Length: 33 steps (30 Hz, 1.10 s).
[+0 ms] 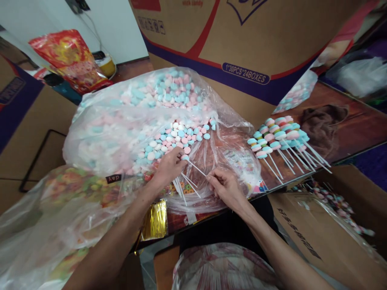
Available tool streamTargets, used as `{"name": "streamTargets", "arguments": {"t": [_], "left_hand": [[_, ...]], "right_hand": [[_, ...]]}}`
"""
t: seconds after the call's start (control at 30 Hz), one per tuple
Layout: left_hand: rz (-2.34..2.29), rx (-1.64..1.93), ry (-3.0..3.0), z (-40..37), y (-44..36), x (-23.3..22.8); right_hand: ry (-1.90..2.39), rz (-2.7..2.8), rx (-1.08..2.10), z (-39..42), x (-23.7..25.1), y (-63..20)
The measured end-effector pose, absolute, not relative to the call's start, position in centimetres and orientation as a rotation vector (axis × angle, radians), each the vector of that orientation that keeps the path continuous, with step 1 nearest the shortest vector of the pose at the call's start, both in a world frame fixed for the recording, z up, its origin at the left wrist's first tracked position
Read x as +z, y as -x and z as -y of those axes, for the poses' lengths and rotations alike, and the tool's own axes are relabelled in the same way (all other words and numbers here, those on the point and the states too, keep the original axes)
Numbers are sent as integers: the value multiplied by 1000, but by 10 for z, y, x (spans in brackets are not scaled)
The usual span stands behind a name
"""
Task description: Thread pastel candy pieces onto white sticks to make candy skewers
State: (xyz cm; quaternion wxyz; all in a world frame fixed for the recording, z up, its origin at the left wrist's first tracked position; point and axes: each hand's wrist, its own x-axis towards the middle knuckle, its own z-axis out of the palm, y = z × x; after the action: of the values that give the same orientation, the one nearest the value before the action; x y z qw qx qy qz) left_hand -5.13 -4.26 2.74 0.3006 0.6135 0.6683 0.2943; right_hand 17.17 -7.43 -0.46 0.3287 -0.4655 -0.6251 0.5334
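My right hand (223, 184) pinches the lower end of a thin white stick (198, 167). At the stick's upper end, my left hand (171, 164) has its fingertips closed on a pale blue marshmallow candy (185, 157). Just behind the left hand, loose pink, blue and white marshmallow candies (172, 141) spill from the mouth of a large clear plastic bag (99, 117). Several bare white sticks (179, 189) lie below the hands on the plastic, near some colourful candy rings (188, 188). To the right lies a pile of filled candy sticks (279, 135).
A tall cardboard carton (193, 44) stands behind the bag. Gold twist ties (155, 220) lie at the table's front edge, beside a bag of coloured rings (81, 187). An open box (302, 225) holding candy sticks sits lower right. Another person's arm (335, 52) shows at upper right.
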Motion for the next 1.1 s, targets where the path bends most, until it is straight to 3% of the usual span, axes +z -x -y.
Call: {"name": "streamTargets", "arguments": {"t": [0.13, 0.33, 0.77, 1.1], "left_hand": [[-1546, 1076, -1206, 45, 48, 25], [-1413, 1134, -1030, 49, 40, 30], [-1561, 1209, -1384, 54, 32, 16], [-1719, 1145, -1645, 63, 21, 13]], "right_hand": [[1221, 1632, 1370, 75, -7, -174], [1212, 1624, 1361, 75, -9, -173], [1205, 1823, 1205, 66, 5, -166], [1223, 1514, 1310, 76, 5, -140]]}}
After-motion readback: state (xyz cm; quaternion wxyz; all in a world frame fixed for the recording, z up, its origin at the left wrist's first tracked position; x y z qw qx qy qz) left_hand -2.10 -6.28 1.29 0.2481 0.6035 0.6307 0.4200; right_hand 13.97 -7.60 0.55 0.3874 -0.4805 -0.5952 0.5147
